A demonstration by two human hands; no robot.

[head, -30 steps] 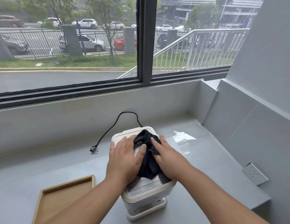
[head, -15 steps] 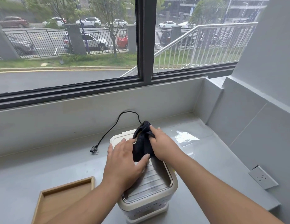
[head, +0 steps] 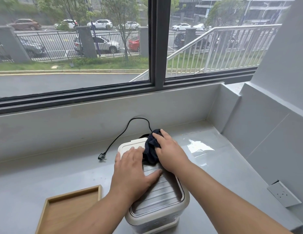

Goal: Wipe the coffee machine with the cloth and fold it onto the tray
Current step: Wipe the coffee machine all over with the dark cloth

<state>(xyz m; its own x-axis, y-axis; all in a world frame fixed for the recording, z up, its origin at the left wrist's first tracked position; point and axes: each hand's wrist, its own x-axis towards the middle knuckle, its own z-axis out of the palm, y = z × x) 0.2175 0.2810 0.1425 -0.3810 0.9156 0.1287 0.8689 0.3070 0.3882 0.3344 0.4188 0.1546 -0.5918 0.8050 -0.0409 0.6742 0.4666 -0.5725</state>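
Note:
A white coffee machine [head: 162, 196] with a ribbed metal top stands on the grey counter. A dark cloth [head: 151, 149] lies bunched on the far part of its top. My right hand [head: 169, 149] presses flat on the cloth, fingers spread toward the machine's back edge. My left hand [head: 134, 171] rests palm-down on the machine's top left, beside the cloth, steadying it. An empty wooden tray [head: 69, 211] sits on the counter to the left of the machine.
The machine's black cord [head: 123, 132] loops behind it and ends in an unplugged plug [head: 101, 157] on the counter. A wall socket [head: 283, 194] is on the right wall. A low wall and a window close the far side.
My right hand has pushed the cloth from the middle of the machine's top toward its back edge. My left hand has stayed on the top.

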